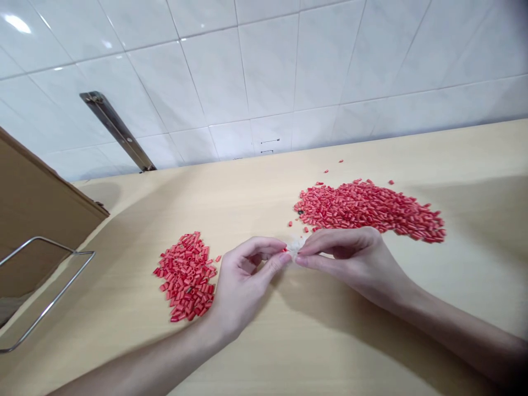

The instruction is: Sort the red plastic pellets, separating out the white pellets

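Above the middle of the table, my left hand point(243, 280) pinches a small red tube point(284, 250) between thumb and fingertips; only a bit of it shows. My right hand point(365, 261) is closed in a pinch on a white, fluffy-looking piece point(294, 246), which meets the red tube between the two hands. How they join is hidden by my fingers. Left of my left hand lies a loose pile of short red tubes point(187, 278). Behind my right hand spreads a larger pile of similar red tubes point(367, 206), with a dark bit at its left end.
The pale wooden table point(256, 198) runs back to a white tiled wall point(268, 71). A metal bracket point(119, 132) leans against the wall at the left. A cardboard box point(41, 214) and a bent metal wire frame point(53, 300) stand at the left edge.
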A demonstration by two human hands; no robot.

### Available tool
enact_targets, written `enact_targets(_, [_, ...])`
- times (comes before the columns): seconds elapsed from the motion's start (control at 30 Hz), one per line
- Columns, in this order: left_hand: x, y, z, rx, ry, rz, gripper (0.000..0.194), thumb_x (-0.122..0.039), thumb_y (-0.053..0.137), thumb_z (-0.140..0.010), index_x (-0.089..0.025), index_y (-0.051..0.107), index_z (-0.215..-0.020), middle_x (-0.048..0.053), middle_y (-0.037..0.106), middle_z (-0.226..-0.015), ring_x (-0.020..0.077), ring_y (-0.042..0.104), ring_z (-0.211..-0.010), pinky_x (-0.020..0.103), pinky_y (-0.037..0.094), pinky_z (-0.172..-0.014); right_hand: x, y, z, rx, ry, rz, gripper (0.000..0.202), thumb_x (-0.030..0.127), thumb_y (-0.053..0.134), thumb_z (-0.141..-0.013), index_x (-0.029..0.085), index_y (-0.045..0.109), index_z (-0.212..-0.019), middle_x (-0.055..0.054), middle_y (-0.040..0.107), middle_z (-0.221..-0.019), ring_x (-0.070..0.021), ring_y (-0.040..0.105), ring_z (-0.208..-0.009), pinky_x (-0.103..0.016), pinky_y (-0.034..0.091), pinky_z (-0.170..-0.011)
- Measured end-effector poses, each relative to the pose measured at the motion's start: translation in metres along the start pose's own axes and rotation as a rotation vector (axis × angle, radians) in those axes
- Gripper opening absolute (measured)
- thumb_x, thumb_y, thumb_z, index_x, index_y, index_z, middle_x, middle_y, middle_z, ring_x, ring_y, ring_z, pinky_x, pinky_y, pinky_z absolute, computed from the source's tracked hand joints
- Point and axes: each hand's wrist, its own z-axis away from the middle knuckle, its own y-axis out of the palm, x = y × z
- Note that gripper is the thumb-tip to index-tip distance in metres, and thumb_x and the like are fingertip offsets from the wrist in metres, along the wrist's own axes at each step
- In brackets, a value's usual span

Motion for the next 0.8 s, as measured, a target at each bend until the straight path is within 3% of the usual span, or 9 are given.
enact_targets(0.1, [0.0008,-0.0004,-0.0009,0.0,-0.023,0.013,0.008,-0.021,0.077,-0.074,-0.02,0.073,-0.081,0.003,0.075,-0.082,0.0153,0.068,-0.077,0.025,0.056,-0.072,0.003,0.0006,-0.0001,-0.026,-0.019,-0.005,0.002,0.024,0.078,-0.074,0.026,0.079,-0.073,-0.004,0.073,-0.078,-0.0182,0.067,-0.073,-0.031,0.055,-0.07])
enact_targets(0.33, [0.0002,-0.0019,-0.0011,-0.006,-0.009,0.011,0.012,-0.024,0.075,-0.077,-0.022,0.074,-0.089,0.003,0.074,-0.082,0.0152,0.067,-0.077,0.025,0.055,-0.071,0.0079,0.0021,0.001,-0.012,-0.022,0.001,0.003,0.026,0.077,-0.074,0.024,0.079,-0.074,-0.004,0.07,-0.072,-0.016,0.064,-0.067,-0.027,0.051,-0.059])
enact_targets(0.5, [0.0012,-0.0007,-0.0001,0.03,-0.031,0.091,0.015,-0.022,0.077,-0.075,-0.024,0.076,-0.09,0.002,0.076,-0.084,0.0131,0.068,-0.078,0.022,0.055,-0.072,0.008,0.0003,0.0004,-0.023,0.09,-0.059,0.003,0.022,0.081,-0.07,0.022,0.078,-0.07,-0.003,0.074,-0.072,-0.0157,0.067,-0.069,-0.025,0.054,-0.064])
enact_targets(0.67, [0.0031,-0.0011,0.0002,0.039,-0.009,0.075,0.013,-0.021,0.075,-0.078,-0.025,0.076,-0.091,0.002,0.076,-0.089,0.0145,0.07,-0.083,0.024,0.056,-0.077,0.0099,0.0,0.0018,-0.007,0.102,-0.047,0.007,0.021,0.078,-0.073,0.023,0.079,-0.08,-0.002,0.077,-0.079,-0.0164,0.071,-0.075,-0.023,0.059,-0.07])
enact_targets(0.8, [0.006,-0.0024,0.0001,0.009,-0.009,0.013,0.01,-0.026,0.072,-0.081,-0.025,0.077,-0.09,0.003,0.076,-0.095,0.0152,0.069,-0.088,0.025,0.055,-0.081,0.0094,0.0016,0.0039,-0.074,0.077,-0.016,0.012,0.024,0.078,-0.074,0.023,0.079,-0.086,-0.003,0.078,-0.083,-0.0181,0.074,-0.076,-0.025,0.062,-0.07])
